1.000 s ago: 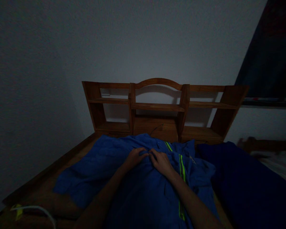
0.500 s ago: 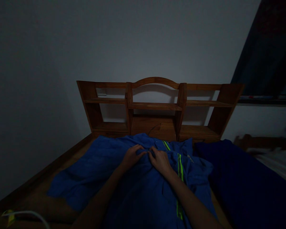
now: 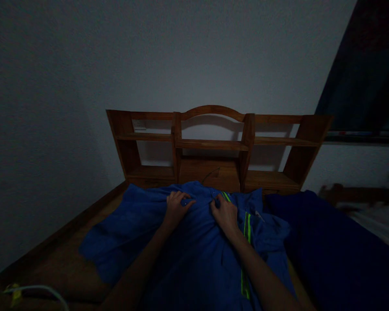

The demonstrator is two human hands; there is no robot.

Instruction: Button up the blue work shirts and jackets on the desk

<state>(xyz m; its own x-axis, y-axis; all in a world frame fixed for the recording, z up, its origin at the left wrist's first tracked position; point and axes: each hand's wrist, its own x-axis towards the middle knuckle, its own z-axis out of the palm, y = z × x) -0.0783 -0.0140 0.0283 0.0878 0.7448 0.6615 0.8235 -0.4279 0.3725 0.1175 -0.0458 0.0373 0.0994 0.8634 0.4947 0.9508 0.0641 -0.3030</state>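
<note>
A blue work jacket (image 3: 194,250) with yellow-green reflective stripes lies spread on the wooden surface in front of me. My left hand (image 3: 177,207) pinches the cloth near the middle of its far part, thumb and fingers closed on a fold. A short way to the right, my right hand (image 3: 224,212) grips another bit of the same cloth beside a reflective stripe (image 3: 247,226). Between the two hands the cloth runs flat with slight creases. Dim light hides the fine detail at my fingertips.
Behind the garment stands a wooden shelf unit (image 3: 210,144) against the pale wall (image 3: 194,56). A dark blue folded cloth or pad (image 3: 330,250) lies at the right. A pale cable (image 3: 39,287) with a yellow tag (image 3: 16,294) curves at the lower left.
My hands have moved apart, the left one leftward and the right one rightward, each with cloth in its fingers. The garment's left lower edge has drawn inward.
</note>
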